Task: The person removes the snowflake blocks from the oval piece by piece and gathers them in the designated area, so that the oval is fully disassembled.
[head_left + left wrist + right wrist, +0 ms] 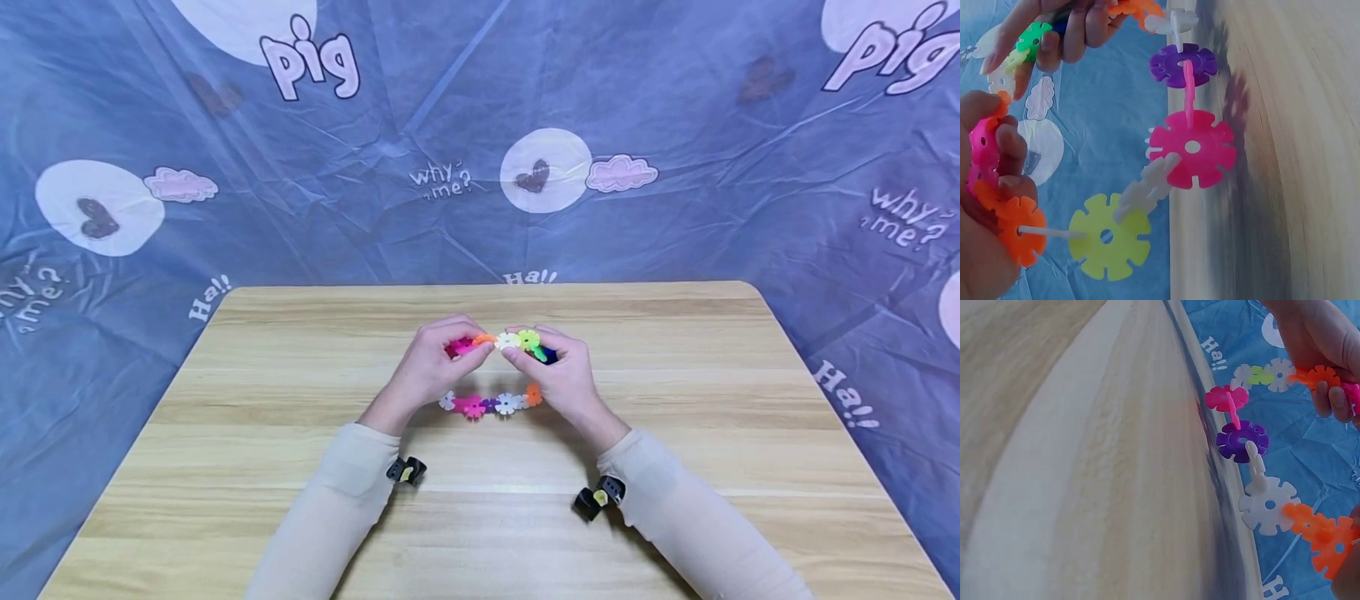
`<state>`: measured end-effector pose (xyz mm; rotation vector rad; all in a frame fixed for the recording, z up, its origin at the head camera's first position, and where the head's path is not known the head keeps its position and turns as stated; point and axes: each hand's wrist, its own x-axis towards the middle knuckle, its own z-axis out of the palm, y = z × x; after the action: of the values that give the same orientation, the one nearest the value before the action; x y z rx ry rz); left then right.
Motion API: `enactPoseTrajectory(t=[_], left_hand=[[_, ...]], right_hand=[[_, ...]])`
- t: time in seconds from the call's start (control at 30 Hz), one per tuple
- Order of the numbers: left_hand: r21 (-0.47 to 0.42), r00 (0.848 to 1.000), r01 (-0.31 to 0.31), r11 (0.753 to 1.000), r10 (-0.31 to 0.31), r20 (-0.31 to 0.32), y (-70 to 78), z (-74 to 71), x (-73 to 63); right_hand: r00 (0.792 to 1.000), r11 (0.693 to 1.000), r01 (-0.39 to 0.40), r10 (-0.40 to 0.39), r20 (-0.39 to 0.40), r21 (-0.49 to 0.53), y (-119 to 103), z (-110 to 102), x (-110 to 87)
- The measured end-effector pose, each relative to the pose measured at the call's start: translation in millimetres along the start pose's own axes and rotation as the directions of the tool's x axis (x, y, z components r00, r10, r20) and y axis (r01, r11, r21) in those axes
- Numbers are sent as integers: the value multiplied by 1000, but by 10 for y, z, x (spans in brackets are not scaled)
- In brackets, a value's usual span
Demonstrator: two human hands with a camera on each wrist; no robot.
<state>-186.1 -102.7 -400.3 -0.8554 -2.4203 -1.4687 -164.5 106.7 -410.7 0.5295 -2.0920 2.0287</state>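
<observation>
A chain of flower-shaped plastic snowflake discs [474, 406] in pink, purple, white, orange and yellow hangs in a loop between both hands, above the table. My left hand [438, 358] pinches the upper left part, where pink and orange discs show at the fingertips. With thumb and fingers, my right hand [562, 375] pinches the upper right part, by a white disc [507, 340] and a yellow-green disc [528, 339]. The orange and white discs meet between the two thumbs; whether they are slotted together I cannot tell. In the left wrist view, a green disc [1034, 41] shows beside the right fingers.
The wood-grain table [480, 533] spreads below the hands. Behind it hangs a blue printed cloth [390, 217]. A small black camera mount sits on each wrist, the left one [407, 471] and the right one [598, 497], over pale sleeves.
</observation>
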Motion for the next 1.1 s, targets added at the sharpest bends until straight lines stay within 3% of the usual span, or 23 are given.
enactPoseTrajectory(t=[0.5, 0.83, 1.1], left_hand=[[75, 1000, 30, 997, -29, -12, -48, -63, -21], [175, 995, 95, 980, -95, -11, -67, -63, 15], [197, 995, 100, 975, -101, -7, -76, -58, 25]], right_hand=[[999, 999, -50, 49, -14, -19, -35, 0, -19], [999, 999, -38, 37, -23, -26, -24, -6, -27], [999, 999, -32, 31, -20, -22, -32, -11, -22]])
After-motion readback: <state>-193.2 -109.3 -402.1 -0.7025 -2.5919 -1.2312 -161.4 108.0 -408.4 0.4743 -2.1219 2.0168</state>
